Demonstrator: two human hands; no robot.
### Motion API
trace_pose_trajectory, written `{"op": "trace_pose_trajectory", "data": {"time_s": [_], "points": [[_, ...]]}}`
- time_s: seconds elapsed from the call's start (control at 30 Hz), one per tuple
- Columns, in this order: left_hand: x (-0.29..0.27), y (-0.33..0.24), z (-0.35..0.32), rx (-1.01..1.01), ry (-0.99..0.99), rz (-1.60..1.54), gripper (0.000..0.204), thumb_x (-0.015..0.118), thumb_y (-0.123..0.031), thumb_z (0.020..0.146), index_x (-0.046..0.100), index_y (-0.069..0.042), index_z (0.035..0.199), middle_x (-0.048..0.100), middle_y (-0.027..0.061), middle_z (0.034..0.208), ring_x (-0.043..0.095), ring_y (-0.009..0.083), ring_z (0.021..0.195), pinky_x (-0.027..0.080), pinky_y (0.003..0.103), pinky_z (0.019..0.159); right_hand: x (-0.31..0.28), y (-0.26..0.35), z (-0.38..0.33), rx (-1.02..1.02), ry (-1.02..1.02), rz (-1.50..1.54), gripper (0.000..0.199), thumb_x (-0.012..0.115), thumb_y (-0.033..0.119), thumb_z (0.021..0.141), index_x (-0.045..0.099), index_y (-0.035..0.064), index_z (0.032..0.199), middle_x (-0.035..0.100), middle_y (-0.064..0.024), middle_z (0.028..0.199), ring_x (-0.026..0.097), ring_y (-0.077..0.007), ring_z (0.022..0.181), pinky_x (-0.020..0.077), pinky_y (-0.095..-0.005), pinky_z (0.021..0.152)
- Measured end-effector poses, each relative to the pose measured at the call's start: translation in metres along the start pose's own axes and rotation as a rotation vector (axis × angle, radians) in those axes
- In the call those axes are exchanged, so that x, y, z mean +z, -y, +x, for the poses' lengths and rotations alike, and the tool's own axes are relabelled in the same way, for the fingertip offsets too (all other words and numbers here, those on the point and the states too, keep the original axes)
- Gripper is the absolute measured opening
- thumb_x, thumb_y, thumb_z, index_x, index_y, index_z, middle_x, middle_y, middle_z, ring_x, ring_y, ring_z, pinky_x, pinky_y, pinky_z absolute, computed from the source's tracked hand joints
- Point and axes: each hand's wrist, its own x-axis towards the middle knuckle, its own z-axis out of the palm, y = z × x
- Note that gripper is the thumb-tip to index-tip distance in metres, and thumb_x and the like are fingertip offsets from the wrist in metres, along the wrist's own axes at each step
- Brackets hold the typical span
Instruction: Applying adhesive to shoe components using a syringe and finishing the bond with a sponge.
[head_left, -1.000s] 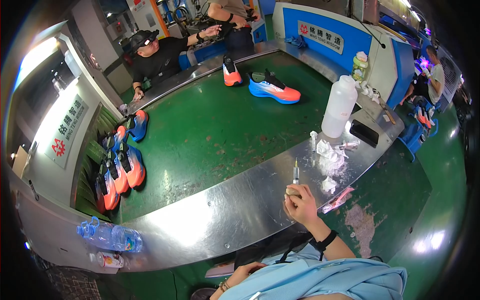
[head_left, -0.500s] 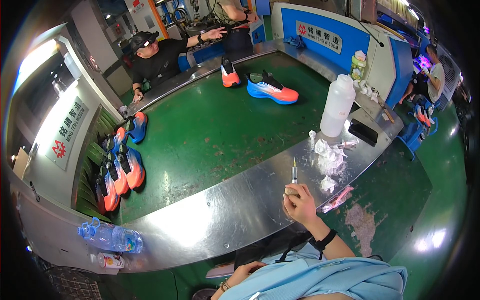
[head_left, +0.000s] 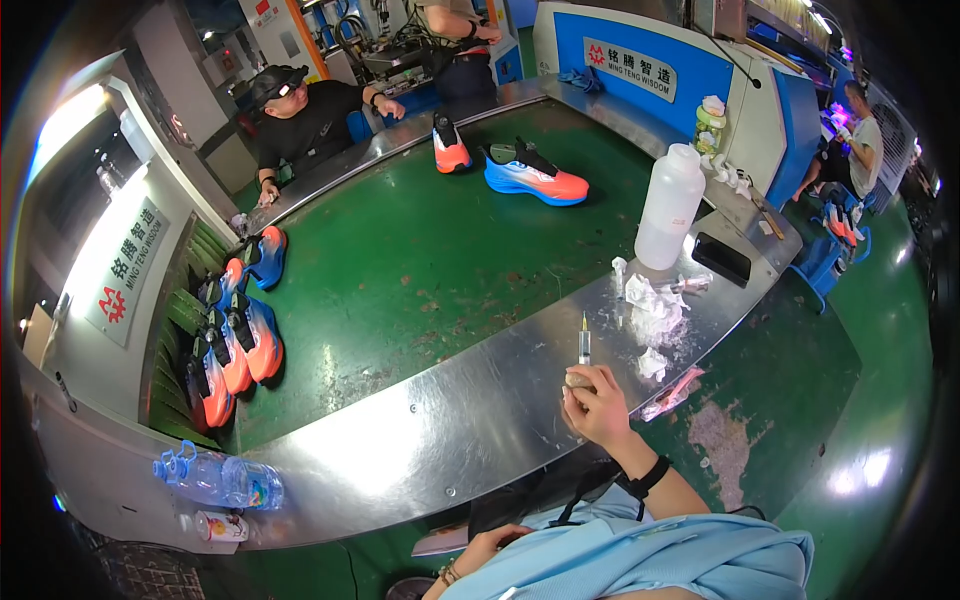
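Note:
Above the metal rim of the table, my right hand (head_left: 600,408) is closed around a syringe (head_left: 584,348), whose thin needle points up, away from me. A small tan rounded thing (head_left: 577,380) shows at the fingers; I cannot make out what it is. My left hand (head_left: 487,548) rests low by my lap, holding nothing that I can see, its fingers stretched out and partly hidden. Crumpled white tissue (head_left: 657,305) lies just beyond the syringe. Behind it stands a white plastic bottle (head_left: 670,210) with liquid in it, next to a black phone (head_left: 721,260).
The green belt (head_left: 400,270) carries an orange-and-blue shoe (head_left: 537,178), another shoe (head_left: 451,148) beside it and several more at left (head_left: 240,340). Empty-looking clear bottles (head_left: 220,478) and a can (head_left: 222,527) lie at lower left. A person in black (head_left: 310,125) sits across.
The person across has drawn back and lowered an outstretched arm. My view has shifted slightly; my hands and the syringe keep the same pose.

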Motion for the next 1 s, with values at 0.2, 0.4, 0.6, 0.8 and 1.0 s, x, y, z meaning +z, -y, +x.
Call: {"op": "trace_pose_trajectory", "data": {"time_s": [0.2, 0.4, 0.6, 0.8, 1.0], "points": [[0.002, 0.004, 0.000, 0.011, 0.001, -0.056, 0.033, 0.061, -0.008, 0.087, 0.056, -0.002, 0.119, 0.062, 0.0066, 0.112, 0.057, 0.0120, 0.103, 0.043, 0.025, 0.093, 0.000, 0.000, 0.000, 0.000, 0.004, -0.005, 0.011, 0.068, 0.006, 0.071, 0.061, 0.0023, 0.063, 0.061, -0.0052, 0.102, 0.058, -0.0262, 0.085, 0.0507, -0.0345, 0.069], [0.001, 0.009, 0.003, 0.029, -0.004, -0.044, 0.032, 0.060, -0.008, 0.087, 0.057, -0.002, 0.118, 0.062, 0.0062, 0.111, 0.057, 0.0113, 0.101, 0.043, 0.024, 0.092, 0.001, 0.000, -0.001, -0.002, 0.012, -0.016, 0.011, 0.068, 0.006, 0.071, 0.062, 0.0022, 0.063, 0.061, -0.0052, 0.102, 0.058, -0.0262, 0.085, 0.0506, -0.0344, 0.070], [-0.001, 0.012, 0.004, 0.034, -0.005, -0.042, 0.031, 0.060, -0.010, 0.087, 0.058, -0.003, 0.118, 0.063, 0.0053, 0.109, 0.058, 0.0105, 0.098, 0.044, 0.024, 0.090, 0.001, 0.001, -0.001, 0.006, 0.020, -0.016, 0.011, 0.068, 0.007, 0.071, 0.061, 0.0023, 0.063, 0.060, -0.0053, 0.102, 0.058, -0.0265, 0.085, 0.0508, -0.0346, 0.069], [0.001, 0.007, 0.003, 0.028, -0.026, -0.023, 0.029, 0.060, -0.012, 0.088, 0.059, -0.003, 0.116, 0.063, 0.0056, 0.108, 0.058, 0.0097, 0.096, 0.045, 0.024, 0.088, 0.001, 0.000, 0.000, -0.003, 0.010, -0.015, 0.011, 0.068, 0.006, 0.071, 0.061, 0.0023, 0.064, 0.061, -0.0053, 0.102, 0.058, -0.0269, 0.085, 0.0509, -0.0350, 0.069], [0.001, 0.006, 0.004, 0.020, -0.031, -0.042, 0.029, 0.060, -0.010, 0.088, 0.059, -0.002, 0.116, 0.063, 0.0066, 0.109, 0.058, 0.0101, 0.098, 0.045, 0.024, 0.090, 0.001, 0.000, -0.001, 0.005, 0.018, -0.005, 0.011, 0.067, 0.006, 0.071, 0.061, 0.0020, 0.064, 0.061, -0.0056, 0.102, 0.058, -0.0271, 0.085, 0.0508, -0.0353, 0.069]]}}
